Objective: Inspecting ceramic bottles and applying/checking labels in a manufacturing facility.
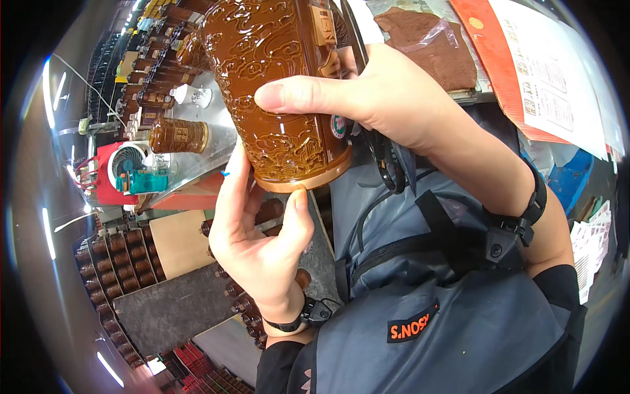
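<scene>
Close in front of me is a glossy brown bottle (262, 141) with raised swirling patterns and a gold band round its base. Its top runs out of the picture. My right hand (374, 98) is closed round the body, thumb laid across the embossed side; its other fingers are hidden behind. Below, my left hand (262, 230) grips the base, with the thumb pressed on the gold rim and the fingers up the left side. A small round green-and-white sticker (338, 126) shows beside the right palm.
Another brown bottle (178, 136) is on the metal table at left, near a white figurine-like piece (191, 96), a small fan (128, 164) and a teal lighter-like item (142, 182). Many bottles fill racks (121, 262). A brown cloth (430, 49) and printed sheets (545, 72) lie at right.
</scene>
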A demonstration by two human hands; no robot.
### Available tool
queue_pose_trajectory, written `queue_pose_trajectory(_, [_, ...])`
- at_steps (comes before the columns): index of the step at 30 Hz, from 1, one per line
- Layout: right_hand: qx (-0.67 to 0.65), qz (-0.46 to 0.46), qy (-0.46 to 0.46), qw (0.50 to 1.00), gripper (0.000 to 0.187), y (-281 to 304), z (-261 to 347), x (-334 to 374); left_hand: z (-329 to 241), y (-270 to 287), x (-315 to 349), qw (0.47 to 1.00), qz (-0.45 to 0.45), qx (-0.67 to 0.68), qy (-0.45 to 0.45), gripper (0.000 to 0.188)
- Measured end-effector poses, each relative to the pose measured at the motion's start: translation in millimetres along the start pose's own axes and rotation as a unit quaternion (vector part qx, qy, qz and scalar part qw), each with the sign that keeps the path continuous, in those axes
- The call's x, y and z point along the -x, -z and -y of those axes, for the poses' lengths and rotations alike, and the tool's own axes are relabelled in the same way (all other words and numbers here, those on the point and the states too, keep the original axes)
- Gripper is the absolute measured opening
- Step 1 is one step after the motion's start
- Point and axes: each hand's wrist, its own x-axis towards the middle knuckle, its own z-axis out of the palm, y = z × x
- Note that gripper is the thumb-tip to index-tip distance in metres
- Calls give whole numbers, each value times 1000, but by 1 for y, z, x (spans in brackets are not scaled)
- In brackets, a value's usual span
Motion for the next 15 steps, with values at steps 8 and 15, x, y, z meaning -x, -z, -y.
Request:
queue_pose_trajectory(8, [13,-9,16,1000,70,1,-4,1,1,0,-1,1000,8,8,-11,59])
queue_pose_trajectory(15, [6,2,20,1000,70,1,-2,2,0,0,1,1000,-25,5,9,51])
